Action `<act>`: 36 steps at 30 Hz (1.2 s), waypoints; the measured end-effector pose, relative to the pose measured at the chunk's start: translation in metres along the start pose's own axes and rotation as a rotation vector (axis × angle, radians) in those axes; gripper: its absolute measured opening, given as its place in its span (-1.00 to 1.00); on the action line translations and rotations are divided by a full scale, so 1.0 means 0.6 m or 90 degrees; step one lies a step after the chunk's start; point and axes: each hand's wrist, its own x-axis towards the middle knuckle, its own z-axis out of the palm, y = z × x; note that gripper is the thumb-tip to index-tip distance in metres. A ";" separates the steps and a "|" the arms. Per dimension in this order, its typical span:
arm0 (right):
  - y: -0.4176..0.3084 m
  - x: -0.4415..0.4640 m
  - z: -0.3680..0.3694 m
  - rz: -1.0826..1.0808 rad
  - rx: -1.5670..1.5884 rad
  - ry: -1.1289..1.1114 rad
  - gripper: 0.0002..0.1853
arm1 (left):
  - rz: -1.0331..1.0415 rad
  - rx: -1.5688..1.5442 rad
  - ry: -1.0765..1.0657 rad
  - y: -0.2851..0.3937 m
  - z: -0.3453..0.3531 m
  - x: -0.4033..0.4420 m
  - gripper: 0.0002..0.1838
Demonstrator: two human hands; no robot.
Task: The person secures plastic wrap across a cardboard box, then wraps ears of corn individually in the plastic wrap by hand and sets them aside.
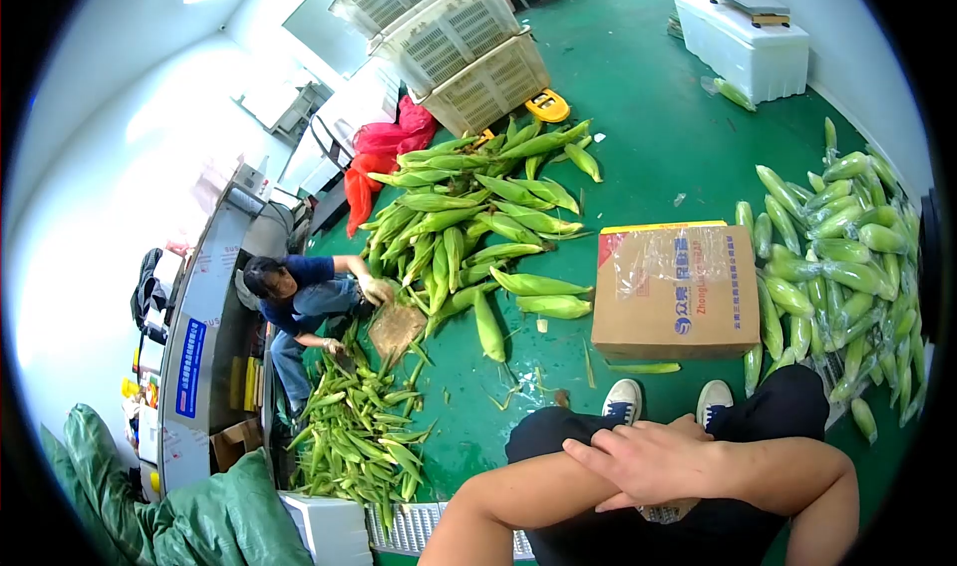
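My right hand point(638, 463) lies across my left forearm, its fingers spread and holding nothing. My left hand point(688, 427) is mostly hidden under the right wrist, and its fingers do not show clearly. Both arms are crossed over my knees, above dark trousers point(558, 428). In front of my shoes stands a closed cardboard box point(673, 292) with clear tape on top. Left of the box lies a large heap of corn ears in green husks point(449, 217). To the right, many corn ears in clear plastic bags point(837, 267) are piled on the floor.
A co-worker point(314, 302) crouches at left between the corn and a pile of stripped husks point(354, 426). Stacked plastic crates point(483, 82) stand behind the heap. A white foam box point(748, 57) bears a scale point(750, 2). A metal drain grate point(409, 528) lies at the front.
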 end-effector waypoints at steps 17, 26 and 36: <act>0.000 -0.002 -0.001 0.005 0.016 -0.015 0.02 | -0.016 -0.048 -0.008 0.002 -0.006 0.001 -0.68; 0.002 -0.003 0.003 -0.002 0.015 -0.004 0.03 | -0.030 -0.072 -0.009 0.000 -0.002 0.006 -0.68; -0.005 -0.003 -0.006 0.009 -0.012 -0.032 -0.03 | -0.036 -0.075 -0.026 0.001 -0.004 0.016 -0.73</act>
